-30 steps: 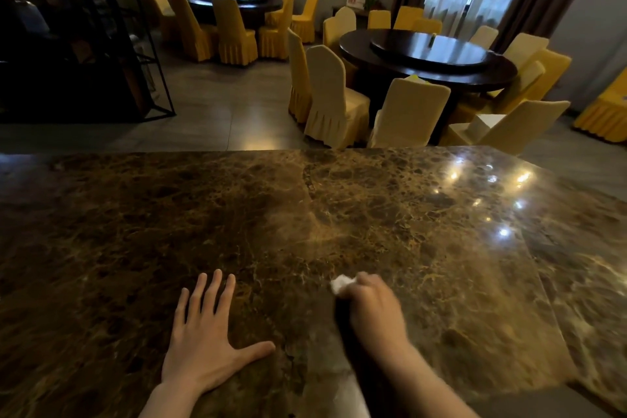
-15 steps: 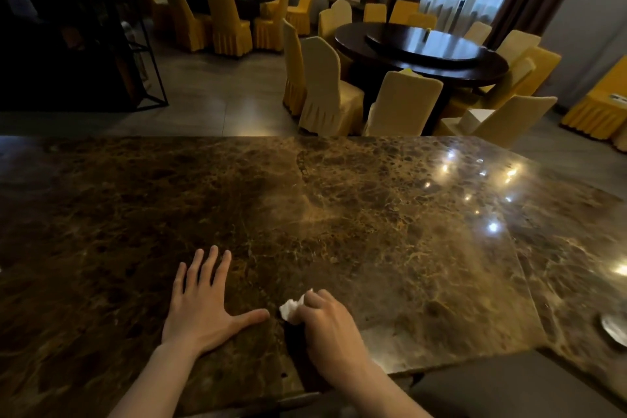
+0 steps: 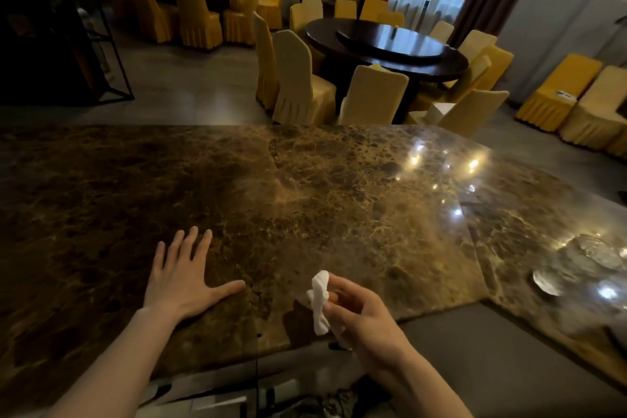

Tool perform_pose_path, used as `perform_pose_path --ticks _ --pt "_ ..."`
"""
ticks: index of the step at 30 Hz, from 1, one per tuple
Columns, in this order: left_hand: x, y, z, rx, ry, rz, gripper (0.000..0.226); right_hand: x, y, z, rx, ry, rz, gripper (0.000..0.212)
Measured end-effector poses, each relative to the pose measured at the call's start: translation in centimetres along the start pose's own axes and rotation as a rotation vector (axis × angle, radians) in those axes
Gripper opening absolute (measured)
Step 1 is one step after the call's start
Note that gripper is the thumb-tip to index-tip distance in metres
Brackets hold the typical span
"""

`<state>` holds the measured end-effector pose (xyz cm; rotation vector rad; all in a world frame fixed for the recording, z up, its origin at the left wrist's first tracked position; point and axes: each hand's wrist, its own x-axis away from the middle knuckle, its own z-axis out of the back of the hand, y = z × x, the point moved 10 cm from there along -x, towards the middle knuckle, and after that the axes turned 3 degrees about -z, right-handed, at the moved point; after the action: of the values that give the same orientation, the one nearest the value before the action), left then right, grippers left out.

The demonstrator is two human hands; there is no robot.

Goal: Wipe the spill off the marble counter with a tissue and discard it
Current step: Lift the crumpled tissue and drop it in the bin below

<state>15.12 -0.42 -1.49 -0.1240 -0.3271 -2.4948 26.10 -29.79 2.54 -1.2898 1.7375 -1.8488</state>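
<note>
**Tissue lifted at near edge; no bin in view**

The right hand [image 3: 359,312] grips the crumpled tissue [image 3: 319,302] between thumb and fingers, closed around its lower part, with the free end standing up past the fingertips. The tissue's long axis runs roughly upright, leaning slightly away from the person. It appears raised off the counter [image 3: 305,197], hanging over the near edge; a dark shadow lies on the marble just left of it, which supports that reading, though contact cannot be ruled out entirely.

The left hand [image 3: 183,278] lies flat on the marble, fingers spread wide, holding nothing, well left of the tissue with thumb pointing toward it. The right hand is the only one engaged.

No wet patch can be made out on the marble near either hand; glare and the stone's mottling make this hard to confirm. Judged from this, wiping looks largely done and the discard step is in hand.

Containers: no waste bin is visible. Below the near edge the space is dark and cluttered, contents unidentifiable. At far right on the counter sit glass dishes [image 3: 576,265]; whether they hold anything cannot be told.

The coming move depends on where the bin lies relative to the right hand, and that direction is not shown.
</note>
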Motion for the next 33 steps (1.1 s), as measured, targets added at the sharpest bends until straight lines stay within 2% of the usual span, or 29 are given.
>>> perform_pose_path --ticks 2,5,8,10,13,17,22,33 --pt "0.7 0.6 0.1 0.025 0.035 -0.021 0.142 1.0 0.5 -0.5 0.06 -0.041 0.023 0.039" --pt "1.8 1.0 -0.5 0.035 0.062 -0.027 0.127 2.4 2.7 -1.6 0.204 -0.111 0.025 0.026" --pt "2.7 1.1 -1.0 0.024 0.086 -0.011 0.123 3.3 6.2 -2.0 0.544 -0.109 0.029 0.015" --pt "3.1 1.0 -1.2 0.012 0.091 0.003 0.124 3.3 8.8 -1.9 0.783 -0.091 0.018 0.023" --pt "3.7 0.9 -1.4 0.002 0.083 0.015 0.125 3.1 12.9 -1.4 0.968 -0.074 -0.076 0.038" --pt "4.2 1.0 -1.5 -0.021 0.088 0.019 0.125 2.8 16.5 -0.4 1.113 0.026 -0.157 0.031" --pt "4.2 1.0 -1.6 -0.042 0.093 0.03 0.123 2.6 17.9 -1.8 1.216 0.1 -0.105 0.018" --pt "4.2 1.1 -1.4 -0.027 0.118 0.016 0.125 2.4 18.6 -2.0 1.268 0.171 -0.075 0.025"
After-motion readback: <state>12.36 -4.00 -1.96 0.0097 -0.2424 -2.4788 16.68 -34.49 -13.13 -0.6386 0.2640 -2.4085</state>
